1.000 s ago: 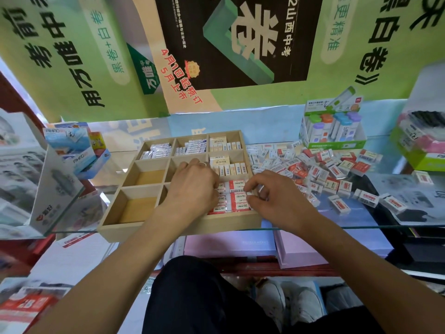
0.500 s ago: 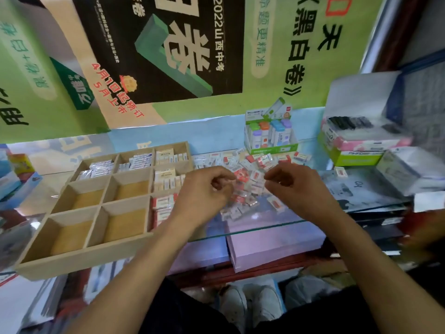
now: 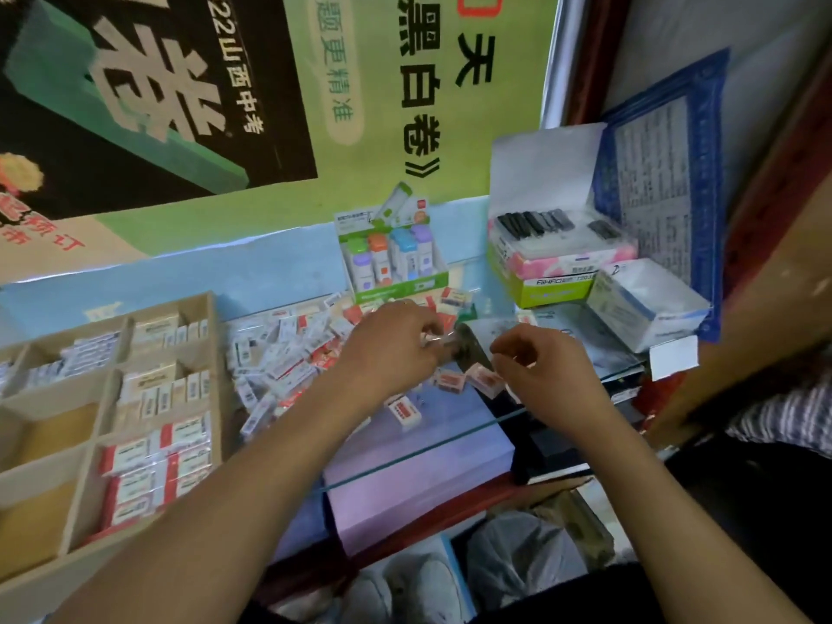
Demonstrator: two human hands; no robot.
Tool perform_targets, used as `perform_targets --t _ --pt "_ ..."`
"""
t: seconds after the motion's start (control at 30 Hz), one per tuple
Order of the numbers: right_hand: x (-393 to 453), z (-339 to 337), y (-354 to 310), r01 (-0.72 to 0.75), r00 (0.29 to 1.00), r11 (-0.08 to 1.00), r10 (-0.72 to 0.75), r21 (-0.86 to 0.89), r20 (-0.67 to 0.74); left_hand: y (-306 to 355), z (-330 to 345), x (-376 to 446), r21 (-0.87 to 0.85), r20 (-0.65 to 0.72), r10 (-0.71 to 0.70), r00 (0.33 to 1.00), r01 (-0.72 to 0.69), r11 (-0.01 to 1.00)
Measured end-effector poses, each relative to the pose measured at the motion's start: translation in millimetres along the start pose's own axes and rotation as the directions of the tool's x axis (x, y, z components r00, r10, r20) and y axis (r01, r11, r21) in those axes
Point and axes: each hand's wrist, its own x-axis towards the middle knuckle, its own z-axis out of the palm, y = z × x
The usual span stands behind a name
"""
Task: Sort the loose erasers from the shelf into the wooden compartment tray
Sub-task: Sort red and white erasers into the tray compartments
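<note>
A person's two bare hands hover over a glass shelf (image 3: 450,439) strewn with loose erasers (image 3: 288,353). The left hand (image 3: 396,349) is above the right edge of the pile, its fingers curled inward toward the thumb; motion blur hides whether anything is pinched there, so its grip cannot be told. The right hand (image 3: 549,371) is just beside it, fingers also curled, directly above two red-labelled erasers (image 3: 484,380) lying on the glass; whether it holds one cannot be told either. A single eraser (image 3: 404,411) lies apart near the shelf's front edge, under the left wrist.

The wooden tray (image 3: 216,353) sits at the left end of the shelf, touching the pile. Its right-hand compartments are packed with sorted erasers: red-and-white ones in the nearest, cream-boxed ones in the two behind. Two near left compartments show bare wood.

Behind the pile stands a green display box (image 3: 396,258) of coloured items. To its right sits a pink-and-green carton (image 3: 553,272), lid raised, beside a white box (image 3: 644,304). Posters with Chinese text cover the wall.
</note>
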Motion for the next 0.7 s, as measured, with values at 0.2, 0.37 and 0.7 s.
perform_targets --t 0.2,0.37,0.7 --pt "6 -7 34 -0.026 0.994 0.998 0.02 -0.055 -0.109 18 24 46 0.253 0.083 0.017 0.996 -0.038 0.967" --pt "14 -7 53 0.022 0.989 0.991 -0.041 -0.132 -0.143 17 36 50 0.128 0.104 0.069 0.992 -0.082 0.988" --pt "72 11 14 0.181 0.983 0.955 -0.176 -0.234 0.042 9 23 35 -0.254 -0.161 -0.052 0.986 0.01 0.967"
